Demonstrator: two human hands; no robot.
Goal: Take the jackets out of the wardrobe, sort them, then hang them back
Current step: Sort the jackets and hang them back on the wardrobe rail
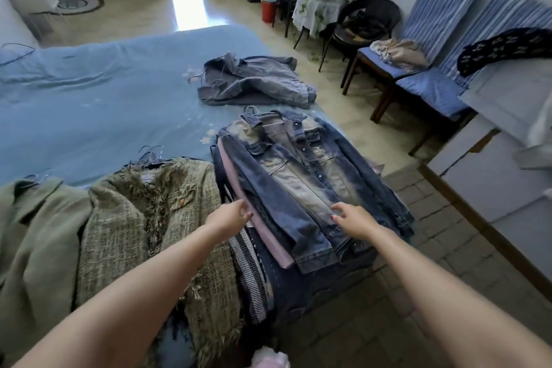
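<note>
A person stands at the near end of a bed (89,92) with a blue sheet. Both bare arms reach out over a stack of jackets at the near right corner of the bed.

The top of the stack is a dark blue denim jacket (301,170) with pale washed patches. It lies flat, on a hanger, with its collar at the far end. Under it a pink garment (268,245) peeks out on the left side, and more dark clothes lie below that.

The left hand (231,215) is at the left edge of the stack, by the sleeve of the denim jacket. Its fingers are loose and its grip is released. The right hand (355,218) rests on the lower front of the denim jacket. Its fingers are spread and bent a little, and they hold nothing.

To the left of the stack lies a fuzzy green tweed jacket (167,218). Further left is a plain green coat (38,236). Far off on the bed, well apart from the stack, lies a crumpled light denim jacket (257,81).

Two blue striped chairs (430,39) stand by the right wall.
</note>
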